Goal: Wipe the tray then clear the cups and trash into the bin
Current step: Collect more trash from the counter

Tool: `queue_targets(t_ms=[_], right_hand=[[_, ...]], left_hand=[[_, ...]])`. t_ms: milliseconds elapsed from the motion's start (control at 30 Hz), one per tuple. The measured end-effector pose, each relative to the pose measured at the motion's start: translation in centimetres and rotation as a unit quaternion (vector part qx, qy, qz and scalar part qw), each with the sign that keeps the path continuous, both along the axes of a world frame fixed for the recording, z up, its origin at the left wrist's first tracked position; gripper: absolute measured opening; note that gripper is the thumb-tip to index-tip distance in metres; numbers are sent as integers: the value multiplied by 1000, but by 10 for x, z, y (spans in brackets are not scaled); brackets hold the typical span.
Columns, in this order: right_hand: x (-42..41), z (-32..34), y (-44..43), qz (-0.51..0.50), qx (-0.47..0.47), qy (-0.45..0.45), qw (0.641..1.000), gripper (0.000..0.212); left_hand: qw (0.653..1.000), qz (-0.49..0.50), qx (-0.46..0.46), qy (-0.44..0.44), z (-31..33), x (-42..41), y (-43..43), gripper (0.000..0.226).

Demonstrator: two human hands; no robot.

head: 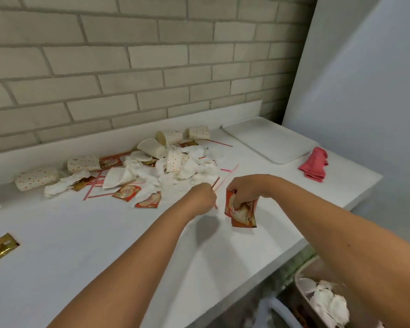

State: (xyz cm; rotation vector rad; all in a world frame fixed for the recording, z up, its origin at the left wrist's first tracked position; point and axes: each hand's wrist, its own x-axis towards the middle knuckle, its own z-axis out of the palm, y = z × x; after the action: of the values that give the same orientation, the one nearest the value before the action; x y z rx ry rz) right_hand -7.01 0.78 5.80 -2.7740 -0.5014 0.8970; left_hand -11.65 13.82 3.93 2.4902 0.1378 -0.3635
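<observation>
White counter (104, 245) along a grey brick wall (128, 67), w/ a plain pale panel (365, 91) closing off the right side. White tray (270, 143) sits at the back right corner of the counter, nothing on it, and a crumpled pink cloth (314, 166) lies just beside its near right edge.

Trash pile is spread across the middle-back of the counter. It has polka-dot paper cups (83, 164) tipped on their sides, a plain white cup (152, 147) also on its side, crumpled white napkins (194, 169), and red-striped straws (92, 185) scattered btw them. Two orange sachets (127, 192) lie flat at the pile's front edge. Gold wrapper (0, 247) is well apart at the far left, partly cut off by the frame.

Both arms reach in from below, hands near each other just in front of the pile. L hand (202, 197) is curled into a fist, pinching one red straw (216, 182) that sticks out above and below the knuckles. R hand (244, 190) grips a bunch of orange-red sachets (240, 211), fingers curled over their top edge, packets hanging down over the counter.

Bin (301, 285) is below the counter edge at lower right, partly hidden by the right forearm, w/ crumpled white tissue (329, 301) inside.
</observation>
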Motion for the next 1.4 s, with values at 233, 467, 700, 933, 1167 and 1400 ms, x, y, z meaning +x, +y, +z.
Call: queue_targets(t_ms=[233,467,700,933,1167,1400], right_hand=[[-2,-16,-133,-64,-65,16,996,25],[-27,-65,-239,-171,-76,55,981,27],[-44,-75,-283,-269,232,4,935,36],[-50,-85,-286,-263,304,-14,916,7],[-50,-112,-297,-285,199,-70,935,21],[-56,-160,-284,-309,150,-27,939,9]], left_hand=[[989,-87,-122,-5,-33,0,-133,27],[950,-164,-264,-13,-60,-12,-228,25],[949,-142,-280,42,-100,-8,-268,36],[944,-167,-280,46,-112,-12,-285,30],[970,-176,-168,17,-119,-10,-289,33],[978,-168,-121,-27,-115,-4,-272,37]])
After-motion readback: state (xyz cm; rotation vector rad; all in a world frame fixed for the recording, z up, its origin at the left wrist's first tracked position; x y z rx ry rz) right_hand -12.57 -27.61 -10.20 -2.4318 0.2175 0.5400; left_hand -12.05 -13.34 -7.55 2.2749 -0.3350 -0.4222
